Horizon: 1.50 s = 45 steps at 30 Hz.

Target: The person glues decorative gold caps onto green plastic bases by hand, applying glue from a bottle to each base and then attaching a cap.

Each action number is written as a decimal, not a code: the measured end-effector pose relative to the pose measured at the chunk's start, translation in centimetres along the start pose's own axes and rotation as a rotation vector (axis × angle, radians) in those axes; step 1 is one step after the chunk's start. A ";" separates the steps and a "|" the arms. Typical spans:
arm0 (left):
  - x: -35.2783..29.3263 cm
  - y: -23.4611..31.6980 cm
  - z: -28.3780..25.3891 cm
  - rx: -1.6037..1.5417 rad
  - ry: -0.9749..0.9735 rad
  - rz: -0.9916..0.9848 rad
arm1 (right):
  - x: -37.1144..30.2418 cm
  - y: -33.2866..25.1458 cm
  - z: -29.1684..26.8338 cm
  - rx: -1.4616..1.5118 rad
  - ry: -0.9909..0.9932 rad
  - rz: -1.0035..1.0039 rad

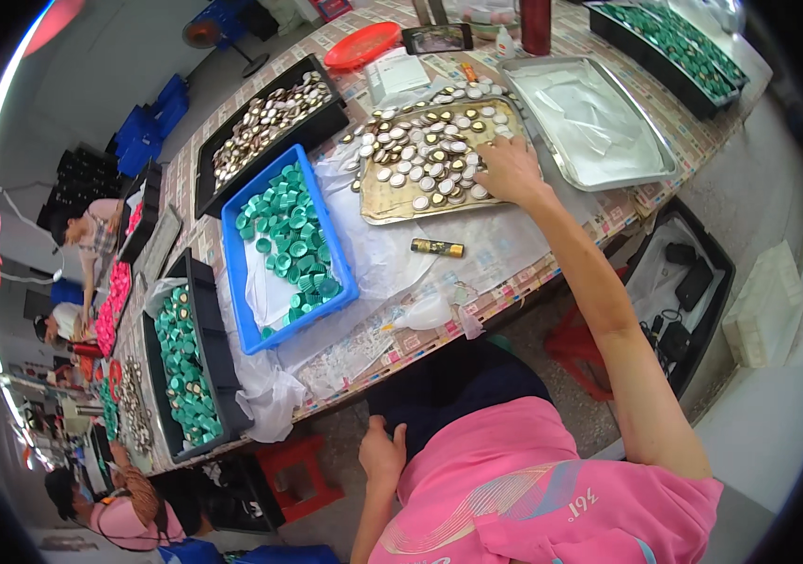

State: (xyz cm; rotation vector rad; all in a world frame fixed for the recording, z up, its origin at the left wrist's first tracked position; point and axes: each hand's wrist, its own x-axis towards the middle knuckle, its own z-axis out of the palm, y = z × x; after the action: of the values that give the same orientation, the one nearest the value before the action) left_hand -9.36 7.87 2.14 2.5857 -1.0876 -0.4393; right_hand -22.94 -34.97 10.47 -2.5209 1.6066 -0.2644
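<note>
My right hand (511, 171) reaches over the right side of a metal tray (401, 212) covered in brown paper. Its fingers are spread and bent down, with the tips at the round white-and-gold caps (430, 155) lying there. Whether a fingertip grips a cap is hard to see. Below the table edge, my left hand (383, 453) rests by my lap, thumb apart from its loosely curled fingers and nothing visible in it. Between the tray and the near edge lie a black-and-gold tube (437, 247) and a white squeeze bottle (423, 314) on its side.
Left of the tray stand a blue crate (350, 285) of green caps and black bins (328, 117) of caps. An empty-looking metal tray (599, 179) with a clear sheet sits right. A phone (437, 39) stands behind. Red stools (298, 479) flank me; other people work far left.
</note>
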 end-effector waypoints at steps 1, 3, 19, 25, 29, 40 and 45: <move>0.3 -0.7 0.1 0.045 0.009 0.003 | 0.1 -0.9 0.4 -0.009 0.001 -0.023; 0.8 -2.0 -0.8 0.009 -0.049 0.041 | 0.4 -1.7 1.8 0.138 0.015 -0.114; 0.0 -0.7 -2.3 -0.294 -0.692 0.095 | 13.6 7.4 -3.3 0.297 0.183 0.003; 2.6 0.6 -1.0 -0.283 -0.620 0.012 | 19.9 9.6 -2.2 0.198 -0.027 0.041; 4.2 0.1 -0.3 -0.555 -0.684 -0.060 | 23.8 10.6 -1.2 0.068 -0.044 0.032; 11.4 0.5 -1.1 -0.629 -0.751 -0.313 | 27.8 11.3 -2.3 -0.275 -0.423 -0.034; 12.8 0.2 -1.0 -0.697 -0.753 -0.427 | 26.9 10.5 -0.8 -0.300 -0.406 -0.154</move>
State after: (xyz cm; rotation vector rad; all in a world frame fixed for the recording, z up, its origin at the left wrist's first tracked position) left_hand -0.56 -1.41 1.06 1.9975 -0.3855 -1.6464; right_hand -21.26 -63.80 10.96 -2.6823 1.3782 0.4803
